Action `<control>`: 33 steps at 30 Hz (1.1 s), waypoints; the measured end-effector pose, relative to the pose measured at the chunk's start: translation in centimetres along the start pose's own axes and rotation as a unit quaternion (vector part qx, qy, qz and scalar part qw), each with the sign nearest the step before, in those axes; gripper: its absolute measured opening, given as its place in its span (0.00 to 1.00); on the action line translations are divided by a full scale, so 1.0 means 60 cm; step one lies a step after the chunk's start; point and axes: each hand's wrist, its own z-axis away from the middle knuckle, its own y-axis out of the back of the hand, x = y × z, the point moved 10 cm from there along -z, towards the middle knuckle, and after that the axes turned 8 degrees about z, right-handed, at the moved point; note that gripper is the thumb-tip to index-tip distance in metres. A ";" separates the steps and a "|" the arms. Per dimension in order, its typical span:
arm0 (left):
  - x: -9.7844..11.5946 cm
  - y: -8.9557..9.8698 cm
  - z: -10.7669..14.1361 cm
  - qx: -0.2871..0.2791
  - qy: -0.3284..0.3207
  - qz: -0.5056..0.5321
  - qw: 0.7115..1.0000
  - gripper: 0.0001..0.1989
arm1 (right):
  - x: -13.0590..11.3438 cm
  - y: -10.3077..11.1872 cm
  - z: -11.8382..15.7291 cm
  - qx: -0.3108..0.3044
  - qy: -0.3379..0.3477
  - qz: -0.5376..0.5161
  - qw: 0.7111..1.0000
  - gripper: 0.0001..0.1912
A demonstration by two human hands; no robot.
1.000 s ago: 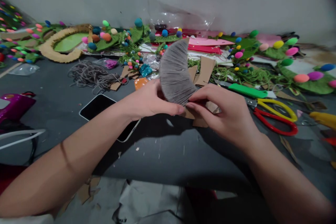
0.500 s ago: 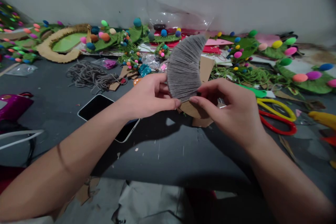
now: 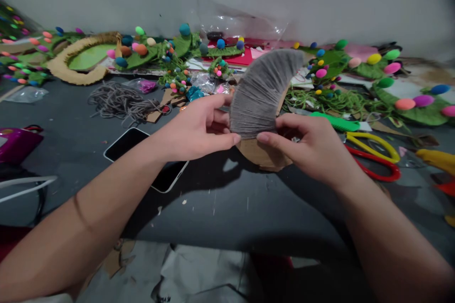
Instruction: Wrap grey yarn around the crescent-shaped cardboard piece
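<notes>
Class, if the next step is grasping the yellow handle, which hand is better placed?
Probably the right hand: the yellow handle lies near it; the left hand grips the far side of the gray crescent.

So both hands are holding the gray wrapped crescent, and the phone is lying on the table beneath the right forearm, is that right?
Not quite: the head view shows the phone lying on the table beneath the left forearm. Both the left hand and right hand are holding the gray wrapped crescent.

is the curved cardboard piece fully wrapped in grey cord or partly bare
Partly bare: grey cord covers its upper stretch, while brown cardboard shows below the hands.
</notes>
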 end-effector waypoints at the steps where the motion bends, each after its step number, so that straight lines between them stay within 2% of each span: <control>1: -0.002 0.003 -0.001 0.007 -0.003 0.008 1.000 0.25 | 0.003 -0.002 0.000 -0.005 -0.013 -0.005 1.000 0.20; 5: -0.005 0.000 -0.007 0.026 -0.027 0.029 0.999 0.20 | 0.011 -0.005 0.002 0.005 -0.048 -0.016 0.999 0.22; 9: -0.003 -0.005 -0.009 0.054 -0.045 0.028 0.997 0.19 | 0.011 -0.008 0.003 0.016 -0.053 -0.014 0.998 0.24; 16: -0.018 -0.003 -0.012 0.062 -0.020 0.044 0.997 0.17 | 0.005 -0.012 0.004 0.030 -0.037 -0.014 0.999 0.26; 20: -0.013 0.006 -0.012 0.074 -0.028 0.039 0.996 0.15 | 0.008 -0.010 0.001 0.020 -0.037 -0.041 0.998 0.21; 23: -0.007 0.019 -0.011 0.094 -0.045 0.032 0.994 0.13 | 0.009 -0.006 -0.003 0.010 -0.010 -0.050 0.999 0.13; 26: -0.011 0.029 -0.013 0.105 -0.042 0.030 0.993 0.13 | 0.012 -0.002 -0.007 0.022 0.013 -0.018 1.000 0.09; 30: -0.016 0.044 -0.013 0.134 -0.034 0.003 0.990 0.14 | 0.018 0.013 -0.014 0.034 0.027 0.043 0.998 0.10; 33: -0.007 0.062 -0.008 0.177 -0.053 -0.030 0.982 0.13 | 0.055 0.047 -0.016 -0.007 -0.022 0.146 0.989 0.10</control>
